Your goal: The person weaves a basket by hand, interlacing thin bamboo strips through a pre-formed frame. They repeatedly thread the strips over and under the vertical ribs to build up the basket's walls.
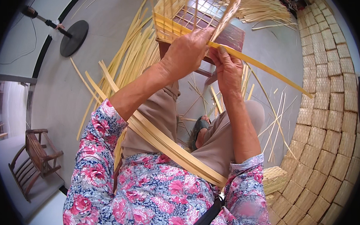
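Floor: the grey floor [281, 47] is being partly covered by scattered pale strips.
Right side: woven pieces [329, 118] are being kept in close-set rows along the floor's right side.
Loose stock: a long heap of strips [125, 54] is being left spread out to the left of the stool.
Chair: a brown wooden chair [39, 157] is being shown well apart, at far left.
Stool: the dark red wooden stool [235, 35] is being used as a stand beyond the knees.
Basket: the part-woven basket [172, 28] is being supported on the stool, its yellow lower band facing the person.
Lap bundle: flat strips [169, 149] are being borne slantwise across the thighs, under the left forearm.
Yellow strip: the strip [270, 70] is being led from the basket's near corner out to the right, its far end free.
Left hand: the hand [189, 49] is being kept closed on the basket's corner, its fingertips partly hidden.
Right hand: the strip is being pinched by this hand [226, 68], thumb on top, fingers curled beneath, just beside the left.
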